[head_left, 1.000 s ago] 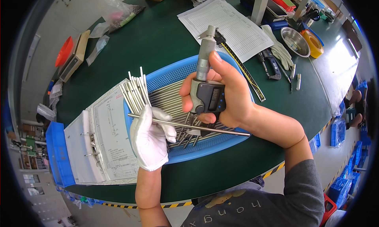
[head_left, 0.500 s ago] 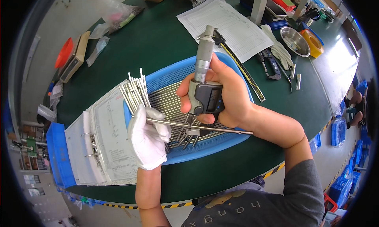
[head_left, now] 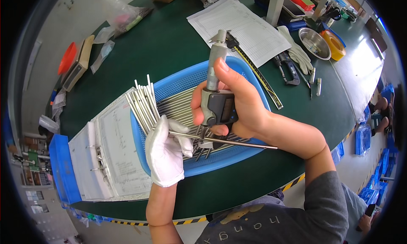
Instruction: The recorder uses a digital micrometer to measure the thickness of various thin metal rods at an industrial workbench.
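Observation:
My left hand [head_left: 164, 157], in a white glove, is closed around one end of a thin metal rod [head_left: 250, 144]. The rod slants across to the right, over the front part of a blue perforated basket [head_left: 180, 79]. My bare right hand [head_left: 250, 102] grips a digital micrometer [head_left: 215, 106], spindle end down, its thumb on the upper barrel. The micrometer's frame meets the rod near the rod's middle; whether the jaws touch it cannot be made out. Many similar rods [head_left: 180, 104] lie in the basket, and a bundle of rods [head_left: 142, 106] leans over its left rim.
Left of the basket lies an open ring binder [head_left: 101, 163] beside a blue bin [head_left: 63, 167]. Behind it are paper sheets [head_left: 241, 27] and a caliper [head_left: 258, 74]. At right sit another micrometer [head_left: 290, 72], a white glove [head_left: 299, 53] and a metal bowl [head_left: 314, 43].
My left hand and the rod have shifted slightly right. My right thumb has moved higher on the micrometer barrel. The whole view has moved a little.

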`<action>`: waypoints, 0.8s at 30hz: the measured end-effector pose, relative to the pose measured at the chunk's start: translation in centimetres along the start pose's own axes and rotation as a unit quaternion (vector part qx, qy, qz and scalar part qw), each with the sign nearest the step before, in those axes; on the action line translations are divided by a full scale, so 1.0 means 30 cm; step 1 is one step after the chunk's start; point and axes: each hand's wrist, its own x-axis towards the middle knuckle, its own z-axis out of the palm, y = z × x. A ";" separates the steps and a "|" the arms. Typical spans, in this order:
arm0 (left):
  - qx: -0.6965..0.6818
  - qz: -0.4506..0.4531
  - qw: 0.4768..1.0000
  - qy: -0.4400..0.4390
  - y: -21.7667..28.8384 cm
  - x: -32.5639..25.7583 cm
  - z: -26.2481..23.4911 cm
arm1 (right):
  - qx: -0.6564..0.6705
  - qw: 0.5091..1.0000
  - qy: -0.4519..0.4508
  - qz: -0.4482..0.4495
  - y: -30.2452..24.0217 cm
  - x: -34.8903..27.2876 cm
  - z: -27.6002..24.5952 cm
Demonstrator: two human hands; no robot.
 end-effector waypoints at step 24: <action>-0.013 0.024 0.999 -0.021 -0.002 -0.001 0.002 | -0.012 1.000 0.002 -0.021 0.004 0.000 -0.001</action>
